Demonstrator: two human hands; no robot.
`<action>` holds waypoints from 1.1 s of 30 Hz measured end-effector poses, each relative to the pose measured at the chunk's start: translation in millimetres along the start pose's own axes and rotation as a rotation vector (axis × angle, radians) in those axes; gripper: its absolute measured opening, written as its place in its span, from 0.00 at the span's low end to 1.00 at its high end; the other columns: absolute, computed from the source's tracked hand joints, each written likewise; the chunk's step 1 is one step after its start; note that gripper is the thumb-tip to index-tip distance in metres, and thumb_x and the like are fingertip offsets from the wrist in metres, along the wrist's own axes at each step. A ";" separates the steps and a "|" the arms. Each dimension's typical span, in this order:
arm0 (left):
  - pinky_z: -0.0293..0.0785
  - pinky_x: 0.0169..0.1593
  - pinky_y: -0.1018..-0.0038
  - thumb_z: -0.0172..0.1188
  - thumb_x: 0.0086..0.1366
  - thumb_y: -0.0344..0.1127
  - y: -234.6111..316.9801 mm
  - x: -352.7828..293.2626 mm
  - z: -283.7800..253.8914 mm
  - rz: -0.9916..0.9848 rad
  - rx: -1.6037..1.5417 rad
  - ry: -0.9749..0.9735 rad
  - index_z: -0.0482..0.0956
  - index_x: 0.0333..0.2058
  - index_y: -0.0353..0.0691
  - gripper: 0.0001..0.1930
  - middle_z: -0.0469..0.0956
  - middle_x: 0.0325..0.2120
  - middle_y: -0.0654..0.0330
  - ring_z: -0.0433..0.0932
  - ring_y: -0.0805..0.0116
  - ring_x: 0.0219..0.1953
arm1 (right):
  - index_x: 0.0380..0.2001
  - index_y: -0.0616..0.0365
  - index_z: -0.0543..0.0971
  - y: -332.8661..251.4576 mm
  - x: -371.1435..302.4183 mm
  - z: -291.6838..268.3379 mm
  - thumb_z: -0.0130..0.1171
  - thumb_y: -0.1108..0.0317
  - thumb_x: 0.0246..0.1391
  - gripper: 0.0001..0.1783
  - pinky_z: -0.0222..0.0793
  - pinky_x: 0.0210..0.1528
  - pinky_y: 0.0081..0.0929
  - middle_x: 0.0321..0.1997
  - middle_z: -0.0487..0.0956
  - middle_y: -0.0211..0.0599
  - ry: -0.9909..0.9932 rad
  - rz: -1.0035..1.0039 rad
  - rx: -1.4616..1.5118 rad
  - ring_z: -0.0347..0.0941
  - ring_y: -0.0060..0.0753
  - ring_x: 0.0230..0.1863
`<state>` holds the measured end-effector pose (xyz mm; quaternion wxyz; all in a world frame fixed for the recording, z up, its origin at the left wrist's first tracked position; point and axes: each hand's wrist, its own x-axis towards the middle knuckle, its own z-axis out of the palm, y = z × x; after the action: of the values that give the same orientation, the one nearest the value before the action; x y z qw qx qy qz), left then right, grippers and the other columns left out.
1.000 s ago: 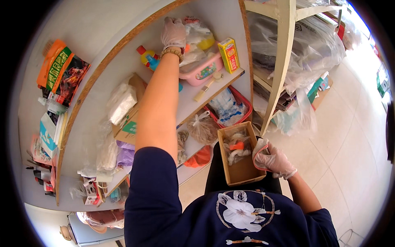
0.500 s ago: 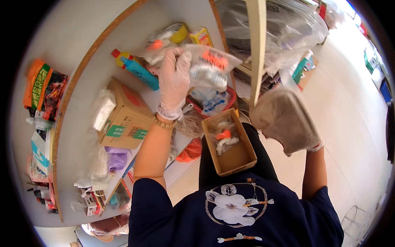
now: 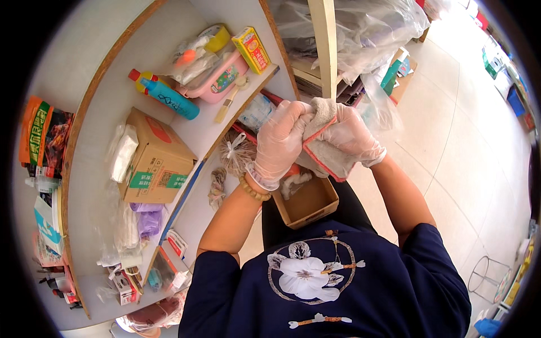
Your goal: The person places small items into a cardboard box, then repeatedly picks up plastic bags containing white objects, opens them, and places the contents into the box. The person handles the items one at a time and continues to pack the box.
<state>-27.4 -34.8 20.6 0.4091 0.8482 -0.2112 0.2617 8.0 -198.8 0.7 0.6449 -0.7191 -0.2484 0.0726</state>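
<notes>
Bright, with glare upper right.

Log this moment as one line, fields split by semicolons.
Left hand: gripping red-edged gray cloth; Right hand: gripping same cloth; Below: open cardboard box; Shelf: pink plastic basin, blue bottle, brush

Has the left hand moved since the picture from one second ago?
Yes. Against the pink basin, the left hand has gone from upper left to lower right in the view, now at the grey cloth.
</notes>
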 end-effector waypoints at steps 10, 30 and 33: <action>0.70 0.30 0.65 0.53 0.67 0.38 7.6 -9.9 15.6 -0.327 -0.059 -0.004 0.71 0.34 0.38 0.09 0.74 0.23 0.50 0.75 0.48 0.28 | 0.37 0.60 0.79 27.0 7.5 11.5 0.59 0.58 0.55 0.15 0.70 0.32 0.27 0.24 0.78 0.33 0.567 -0.090 0.001 0.74 0.28 0.25; 0.68 0.53 0.78 0.53 0.66 0.29 9.2 -17.4 12.0 -0.324 -0.501 -0.210 0.71 0.55 0.36 0.19 0.77 0.49 0.59 0.73 0.76 0.48 | 0.43 0.60 0.75 -6.8 -3.1 -30.2 0.66 0.59 0.47 0.23 0.69 0.46 0.24 0.39 0.78 0.29 -0.110 0.093 -0.026 0.71 0.22 0.41; 0.67 0.53 0.77 0.53 0.66 0.30 9.7 -16.2 17.8 -0.345 -0.549 -0.104 0.67 0.57 0.35 0.21 0.76 0.49 0.58 0.73 0.75 0.48 | 0.41 0.59 0.77 3.6 -0.7 -16.7 0.62 0.68 0.50 0.14 0.70 0.43 0.24 0.36 0.79 0.31 0.079 -0.029 -0.104 0.73 0.25 0.37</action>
<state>-40.6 -52.4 6.8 0.6497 0.7416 -0.1478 0.0781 15.4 -214.1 -0.2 0.6169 -0.7503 -0.2365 0.0216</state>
